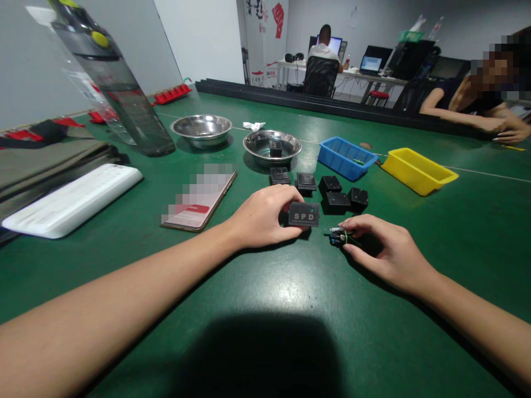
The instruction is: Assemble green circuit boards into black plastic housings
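Fingers and thumb of my left hand (267,216) grip a small black box marked "SPD" (304,214), its lettered face turned toward me. To the right, my right hand (385,246) pinches a small part with a green band, dark pieces and a metal strip (341,236); its exact kind I cannot make out. The two held things are a short gap apart, low over the green table. Just beyond them lie several black boxes, among them a dark block (335,203) and a lidded one (306,182).
Behind stand a steel bowl with a black box (253,149), another steel bowl (203,142), a blue bin (338,157) and a yellow bin (418,172). At left are a phone (207,204), a white power strip-like slab (74,202) and a tall bottle (136,110). Two people sit beyond.
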Motion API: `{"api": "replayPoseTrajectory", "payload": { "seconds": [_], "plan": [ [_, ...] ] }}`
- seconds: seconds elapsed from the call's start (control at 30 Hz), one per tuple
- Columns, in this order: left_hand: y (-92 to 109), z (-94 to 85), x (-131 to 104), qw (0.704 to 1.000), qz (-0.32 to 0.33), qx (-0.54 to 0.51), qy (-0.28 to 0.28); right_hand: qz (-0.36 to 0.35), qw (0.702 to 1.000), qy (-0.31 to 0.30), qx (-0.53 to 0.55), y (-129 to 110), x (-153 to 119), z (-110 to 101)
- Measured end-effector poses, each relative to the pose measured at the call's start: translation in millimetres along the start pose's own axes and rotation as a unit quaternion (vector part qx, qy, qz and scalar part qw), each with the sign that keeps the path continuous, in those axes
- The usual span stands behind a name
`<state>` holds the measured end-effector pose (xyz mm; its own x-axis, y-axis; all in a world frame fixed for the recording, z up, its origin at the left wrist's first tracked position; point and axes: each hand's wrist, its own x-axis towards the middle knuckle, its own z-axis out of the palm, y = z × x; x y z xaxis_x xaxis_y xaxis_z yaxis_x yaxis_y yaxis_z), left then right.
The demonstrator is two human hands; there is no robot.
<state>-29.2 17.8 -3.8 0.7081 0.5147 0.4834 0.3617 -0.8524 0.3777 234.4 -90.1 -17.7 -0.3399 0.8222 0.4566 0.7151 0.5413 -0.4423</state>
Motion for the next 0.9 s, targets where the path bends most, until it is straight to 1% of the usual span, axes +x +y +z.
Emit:
{"api": "replayPoseTrajectory", "payload": {
  "seconds": [0.9],
  "plan": [
    [0.3, 0.0, 0.8, 1.0, 0.002, -0.004, -0.005, -0.004, 1.0, 0.002, -0.005, -0.8, 1.0, -0.4]
  ]
}}
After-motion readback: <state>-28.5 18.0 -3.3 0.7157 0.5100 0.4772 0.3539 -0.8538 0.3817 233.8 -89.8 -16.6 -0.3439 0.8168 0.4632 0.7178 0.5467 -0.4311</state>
